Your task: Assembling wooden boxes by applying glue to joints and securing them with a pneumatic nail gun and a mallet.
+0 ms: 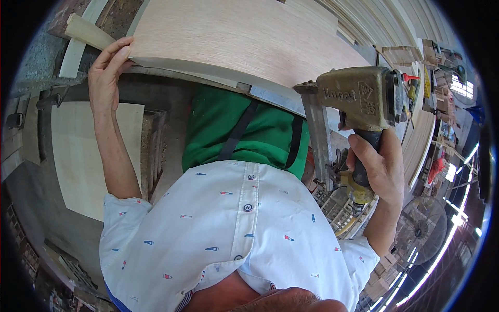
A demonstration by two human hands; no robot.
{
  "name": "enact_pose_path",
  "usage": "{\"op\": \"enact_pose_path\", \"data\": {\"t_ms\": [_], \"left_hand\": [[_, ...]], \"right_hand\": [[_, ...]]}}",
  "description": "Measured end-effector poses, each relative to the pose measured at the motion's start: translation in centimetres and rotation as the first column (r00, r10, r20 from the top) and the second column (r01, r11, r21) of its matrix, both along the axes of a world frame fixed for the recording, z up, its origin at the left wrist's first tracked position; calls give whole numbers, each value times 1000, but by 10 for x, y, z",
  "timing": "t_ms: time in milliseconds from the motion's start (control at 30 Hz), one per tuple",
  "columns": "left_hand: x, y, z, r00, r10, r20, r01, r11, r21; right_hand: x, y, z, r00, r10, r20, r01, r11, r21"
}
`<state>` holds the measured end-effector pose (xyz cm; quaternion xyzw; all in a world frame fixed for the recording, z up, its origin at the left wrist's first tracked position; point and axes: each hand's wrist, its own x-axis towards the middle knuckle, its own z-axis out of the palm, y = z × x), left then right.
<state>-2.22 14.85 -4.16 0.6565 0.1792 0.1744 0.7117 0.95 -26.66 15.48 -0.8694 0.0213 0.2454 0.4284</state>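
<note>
A wide, pale plywood panel (234,36) lies on the workbench in front of me. My left hand (107,73) pinches its near left corner, thumb and fingertips at the edge. My right hand (383,164) is wrapped round the black grip of a pneumatic nail gun (353,96). The gun is held up at the right, its nose pointing left beside the panel's near right part. A brass-coloured fitting shows at the bottom of its handle. Part of the panel's right side is hidden behind the gun.
Against my green apron (208,127) stands the bench's near edge. Another pale panel (93,156) rests low on the left. A tapered wood piece (88,32) lies past my left hand. Long boards (382,23) are stacked at the far right; a large fan (421,229) stands at the right.
</note>
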Motion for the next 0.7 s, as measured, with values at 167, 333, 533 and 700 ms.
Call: {"op": "enact_pose_path", "data": {"t_ms": [167,333,533,700], "left_hand": [[0,2,-1,1000,-8,18,9,1000,-26],[-2,10,-8,1000,16,-9,-17,997,-69],[-2,21,-15,999,-40,5,40,999,6],[-1,25,-17,1000,-6,-8,6,1000,8]], "right_hand": [[-4,-9,1,999,35,11,-34,997,-66],[-23,-44,14,975,-201,91,204,978,-29],[-29,-85,10,928,-360,93,363,932,-20],[-24,-90,3,935,-347,76,349,937,-9]]}}
